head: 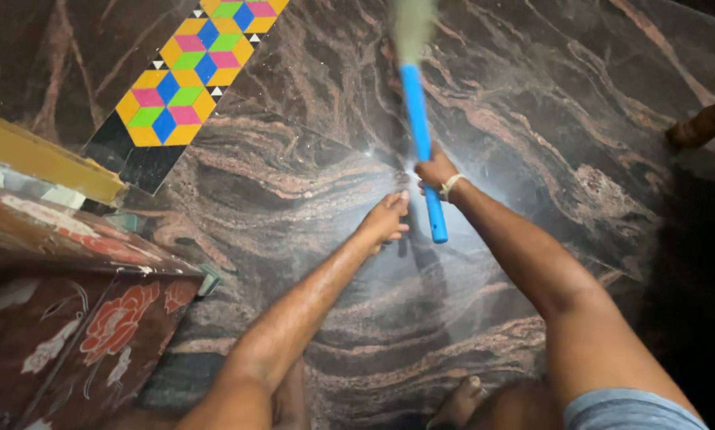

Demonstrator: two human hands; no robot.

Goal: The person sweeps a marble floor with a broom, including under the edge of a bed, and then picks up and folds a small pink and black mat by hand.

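**Here: broom handle upright in rt hand, lt hand just beside it**

The blue broom handle (421,135) runs w/ its long axis nearly straight away from the person, tilted a little: bristle end (412,28) far, toward the top of the view, blurred; free end low, just past the wrist. The right hand (435,171) has its fingers wrapped closed round the handle near the lower end, so the stick passes thru the fist and sticks out both sides. A pale band sits on that wrist. The left hand (385,219) is just beside the handle's lower tip, on its left, not clearly touching; fingers curled loosely, holding nothing I can make out. So rt hand is on the thing, lt is the nearer free one.

Surface: polished dark stone floor (309,159) w/ pinkish veins, glare spot by the hands. A strip of bright diamond-pattern tiles (190,76) lies far left. Near left, a floral-print cloth (94,326) over sth low. A bare foot (461,402) shows at the bottom edge.
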